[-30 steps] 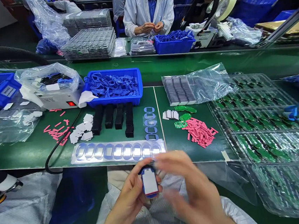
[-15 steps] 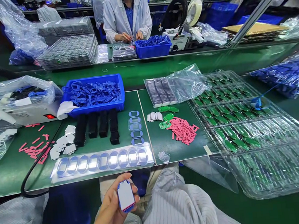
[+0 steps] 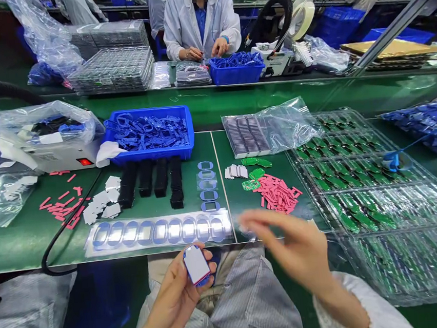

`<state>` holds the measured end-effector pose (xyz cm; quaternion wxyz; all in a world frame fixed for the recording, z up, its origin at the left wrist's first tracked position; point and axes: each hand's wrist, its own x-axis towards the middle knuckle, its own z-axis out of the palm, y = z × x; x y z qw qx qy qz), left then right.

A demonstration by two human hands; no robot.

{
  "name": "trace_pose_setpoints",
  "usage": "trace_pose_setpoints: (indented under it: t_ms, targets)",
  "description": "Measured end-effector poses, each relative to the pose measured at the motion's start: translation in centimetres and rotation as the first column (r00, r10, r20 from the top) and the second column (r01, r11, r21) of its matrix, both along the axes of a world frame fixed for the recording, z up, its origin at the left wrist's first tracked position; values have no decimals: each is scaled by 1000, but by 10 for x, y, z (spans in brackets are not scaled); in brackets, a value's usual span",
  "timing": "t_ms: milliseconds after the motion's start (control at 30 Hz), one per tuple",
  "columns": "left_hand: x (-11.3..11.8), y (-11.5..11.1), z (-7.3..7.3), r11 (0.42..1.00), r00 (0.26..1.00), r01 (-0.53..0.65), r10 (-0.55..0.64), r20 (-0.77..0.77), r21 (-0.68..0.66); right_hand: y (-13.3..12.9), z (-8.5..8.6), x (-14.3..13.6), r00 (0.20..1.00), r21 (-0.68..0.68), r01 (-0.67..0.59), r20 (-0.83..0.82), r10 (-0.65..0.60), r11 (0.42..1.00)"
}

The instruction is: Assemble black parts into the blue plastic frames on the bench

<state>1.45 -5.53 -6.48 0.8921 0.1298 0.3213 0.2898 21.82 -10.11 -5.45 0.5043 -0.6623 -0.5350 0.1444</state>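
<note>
My left hand (image 3: pixel 180 286) is closed around a small blue plastic housing (image 3: pixel 203 283) just off the table's near edge. A white rectangular pad covers its upturned face, with a thin pink line along its lower side. My right hand (image 3: pixel 294 247), partly blurred, hovers over the table edge with its fingers stretched out to the left; I see nothing in it. Beyond it lie a pile of pink strips (image 3: pixel 279 191) and several green circuit boards (image 3: pixel 256 163). A backing sheet with clear oval films (image 3: pixel 144 233) lies beyond my left hand.
A blue bin of blue plastic parts (image 3: pixel 191 135) stands at the back, with black stacks (image 3: pixel 160 177) before it. White pads (image 3: pixel 101 206) lie left, beside a black cable (image 3: pixel 49 252). Clear trays of circuit boards (image 3: pixel 360 189) overhang the right edge. A co-worker (image 3: pixel 200 21) sits opposite.
My right hand has come into view from the lower right, over the table edge. My left hand still holds the blue housing, now slightly tilted. The camera view has shifted a little.
</note>
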Motion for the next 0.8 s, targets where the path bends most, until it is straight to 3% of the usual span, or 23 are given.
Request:
trace_pose_setpoints:
  t_ms: [67,133,267,367,467,800]
  targets:
    - [0,1,-4,1000,999,6,-7,38,27,10,-10,32,971,-36,67,232,-57,997]
    - [0,2,-6,998,996,21,-26,84,58,20,-21,61,882,-117,159,462,-88,980]
    - [0,3,-2,995,992,44,-54,113,90,36,-35,87,712,-298,155,694,103,942]
    - [0,3,3,994,988,43,-57,140,103,51,-37,89,645,-376,105,730,225,921]
    - [0,2,6,994,987,24,-41,155,111,64,-35,90,632,-444,84,716,297,892]
    - [-1,-6,3,992,990,26,-43,134,125,78,-36,101,764,-545,17,548,341,839]
